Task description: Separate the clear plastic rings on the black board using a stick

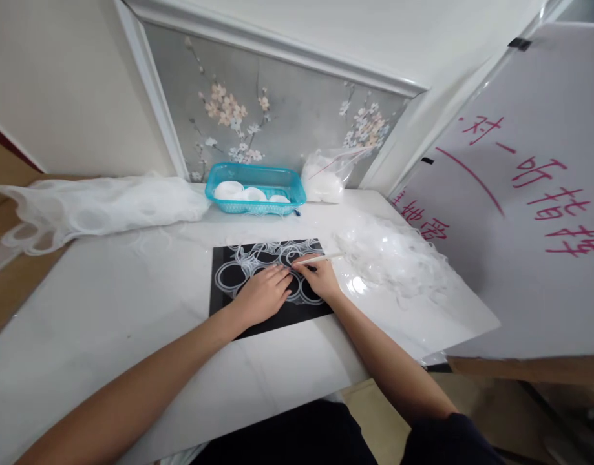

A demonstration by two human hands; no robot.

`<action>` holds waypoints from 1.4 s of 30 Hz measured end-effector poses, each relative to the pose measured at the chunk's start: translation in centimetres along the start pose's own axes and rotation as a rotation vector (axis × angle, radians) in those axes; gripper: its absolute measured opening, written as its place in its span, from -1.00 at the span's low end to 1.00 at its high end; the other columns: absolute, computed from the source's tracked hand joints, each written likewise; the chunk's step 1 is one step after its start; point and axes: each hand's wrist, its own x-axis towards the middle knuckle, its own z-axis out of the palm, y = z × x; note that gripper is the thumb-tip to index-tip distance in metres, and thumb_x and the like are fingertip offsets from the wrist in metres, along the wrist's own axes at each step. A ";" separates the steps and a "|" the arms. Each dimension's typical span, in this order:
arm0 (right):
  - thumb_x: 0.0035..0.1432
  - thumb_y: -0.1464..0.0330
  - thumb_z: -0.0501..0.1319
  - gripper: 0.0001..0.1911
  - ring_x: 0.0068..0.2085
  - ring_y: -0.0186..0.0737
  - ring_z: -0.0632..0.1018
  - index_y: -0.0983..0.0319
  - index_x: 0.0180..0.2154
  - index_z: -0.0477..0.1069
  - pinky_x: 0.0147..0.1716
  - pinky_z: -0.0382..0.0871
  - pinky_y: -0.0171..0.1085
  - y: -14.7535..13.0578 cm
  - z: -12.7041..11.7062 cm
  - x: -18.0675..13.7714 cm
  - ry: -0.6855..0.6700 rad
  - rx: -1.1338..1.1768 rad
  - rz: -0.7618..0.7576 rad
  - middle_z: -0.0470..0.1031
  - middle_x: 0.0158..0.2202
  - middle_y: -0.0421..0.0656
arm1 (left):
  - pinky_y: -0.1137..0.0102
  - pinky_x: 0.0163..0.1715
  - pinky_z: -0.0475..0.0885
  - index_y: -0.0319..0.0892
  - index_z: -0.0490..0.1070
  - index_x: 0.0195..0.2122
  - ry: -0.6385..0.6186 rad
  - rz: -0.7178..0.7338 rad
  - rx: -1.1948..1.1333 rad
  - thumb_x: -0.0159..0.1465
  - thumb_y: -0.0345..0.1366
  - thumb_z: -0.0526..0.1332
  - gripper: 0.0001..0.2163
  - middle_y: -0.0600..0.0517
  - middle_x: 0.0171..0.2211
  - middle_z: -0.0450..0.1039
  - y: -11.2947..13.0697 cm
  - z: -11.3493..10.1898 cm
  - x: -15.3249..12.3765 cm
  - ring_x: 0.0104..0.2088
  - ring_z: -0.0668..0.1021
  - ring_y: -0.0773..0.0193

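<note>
A black mat (238, 303) lies on the white table with a sheer white fabric of ring shapes (258, 261) spread over it. My left hand (262, 294) presses flat on the fabric, fingers spread. My right hand (320, 278) grips a thin pale stick-like tool (320, 259), its dark tip touching the fabric just beyond my left fingertips. The two hands sit close together at the mat's right half.
A turquoise basket (255, 177) with white round pieces stands at the back. Beside it is a clear bag (328, 174). A heap of thin white scraps (393, 255) lies right of the mat. Long white fabric (93, 206) trails left. A white board with pink writing (524, 194) leans at right.
</note>
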 end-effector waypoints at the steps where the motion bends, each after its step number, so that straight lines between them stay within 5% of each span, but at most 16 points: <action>1: 0.19 0.22 0.27 -0.79 -0.19 -0.02 0.66 0.14 -0.41 0.62 -0.05 0.50 -0.07 0.1 0.0 0.0 -0.003 -0.002 0.007 0.69 -0.30 -0.11 | 0.03 0.22 0.38 -0.36 0.48 0.09 -0.030 0.006 -0.012 0.47 -0.31 -0.04 -0.63 -0.27 0.11 0.51 0.2 0.4 -0.1 0.16 0.52 -0.02; 10: 0.21 0.20 0.25 -0.76 -0.19 -0.02 0.65 0.15 -0.38 0.63 -0.07 0.50 -0.08 0.6 -0.1 -0.1 -0.020 -0.038 0.007 0.68 -0.29 -0.11 | 0.16 0.30 0.31 -0.39 0.43 0.15 -0.145 -0.036 -0.059 0.47 -0.30 0.01 -0.63 -0.26 0.19 0.45 0.2 0.4 -0.4 0.25 0.46 0.04; 18: 0.22 0.42 0.18 -0.77 0.03 0.02 0.55 0.08 -0.30 0.62 0.17 0.23 0.04 0.4 -0.5 0.6 -0.091 -0.467 -0.228 0.68 -0.26 -0.13 | 0.16 0.28 0.34 -0.38 0.43 0.15 -0.189 -0.063 -0.092 0.44 -0.33 0.05 -0.65 -0.25 0.18 0.45 0.5 -0.5 0.1 0.26 0.45 0.05; 20: 0.23 0.43 0.14 -0.75 0.01 0.02 0.54 0.11 -0.29 0.61 0.18 0.19 0.06 0.2 -2.4 2.5 0.154 -0.522 -0.212 0.65 -0.28 -0.10 | 0.17 0.28 0.34 -0.34 0.43 0.15 -0.195 -0.074 -0.121 0.44 -0.33 0.05 -0.65 -0.22 0.20 0.44 0.2 -0.5 0.1 0.27 0.44 0.07; 23: 0.32 0.36 -0.02 -0.62 -0.05 0.02 0.54 0.20 -0.28 0.59 0.10 0.27 0.08 0.0 -5.5 4.4 0.726 -0.460 -0.061 0.63 -0.22 -0.01 | 0.18 0.26 0.37 -0.30 0.44 0.16 -0.174 -0.065 -0.159 0.44 -0.34 0.06 -0.66 -0.19 0.21 0.43 -0.2 -0.3 -0.2 0.25 0.45 0.10; 24: 0.33 0.32 -0.02 -0.61 -0.06 0.02 0.53 0.21 -0.28 0.58 0.07 0.30 0.08 0.0 -6.1 4.3 0.773 -0.434 -0.040 0.63 -0.21 0.00 | 0.17 0.24 0.38 -0.30 0.44 0.15 -0.153 -0.058 -0.165 0.43 -0.34 0.07 -0.67 -0.19 0.21 0.44 -0.3 -0.2 -0.3 0.24 0.47 0.09; 30: 0.24 0.17 0.18 -0.71 -0.09 0.01 0.57 0.15 -0.35 0.61 -0.03 0.44 -0.02 0.1 -4.5 -1.7 0.239 -0.300 0.008 0.67 -0.28 -0.08 | 0.14 0.05 0.47 -0.24 0.48 0.10 -0.067 0.007 -0.098 0.36 -0.45 0.07 -0.66 -0.18 0.06 0.53 -0.1 -0.7 -0.3 0.02 0.58 0.05; 35: 0.16 0.16 0.25 -0.74 -0.20 0.00 0.65 0.17 -0.41 0.60 -0.12 0.52 -0.09 0.4 -3.1 -3.5 0.143 -0.099 0.121 0.68 -0.29 -0.08 | 0.11 -0.02 0.43 -0.11 0.34 0.28 -0.174 0.017 0.080 0.31 -0.50 0.08 -0.49 -0.21 0.11 0.44 0.5 -1.6 -0.3 0.04 0.53 -0.03; 42: 0.14 0.13 0.25 -0.71 -0.20 0.02 0.66 0.18 -0.44 0.59 -0.16 0.54 -0.09 0.7 -3.2 -3.0 0.111 -0.080 0.147 0.68 -0.30 -0.07 | 0.10 0.05 0.36 -0.01 0.40 0.24 -0.241 0.044 0.089 0.29 -0.52 0.09 -0.48 -0.16 0.22 0.38 0.7 -1.4 -0.1 0.12 0.47 -0.06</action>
